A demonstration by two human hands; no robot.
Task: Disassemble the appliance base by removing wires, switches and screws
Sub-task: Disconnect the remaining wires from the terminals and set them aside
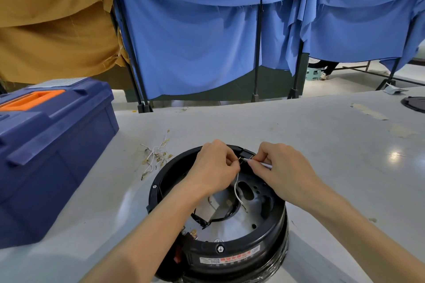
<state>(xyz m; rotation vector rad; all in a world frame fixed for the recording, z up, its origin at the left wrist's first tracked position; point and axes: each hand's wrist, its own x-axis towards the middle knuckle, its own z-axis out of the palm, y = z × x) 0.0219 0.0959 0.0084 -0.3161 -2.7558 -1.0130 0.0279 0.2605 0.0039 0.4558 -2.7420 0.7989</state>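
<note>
A round black appliance base (232,255) lies open side up on the grey table, its metal plate and a black cable visible inside. Over its far rim my left hand (212,167) pinches the brass terminal end of a thin white wire (236,193), which hangs down into the base. My right hand (279,167) pinches a white sleeved connector right beside that terminal, near a black switch block (247,153) on the rim. A red switch (177,256) shows on the base's near side.
A small heap of loose white wires with brass terminals (156,156) lies left of the base. A blue toolbox with an orange handle (46,145) stands at the left. Another black part (415,103) sits at the far right edge. Blue and brown cloth screens hang behind the table.
</note>
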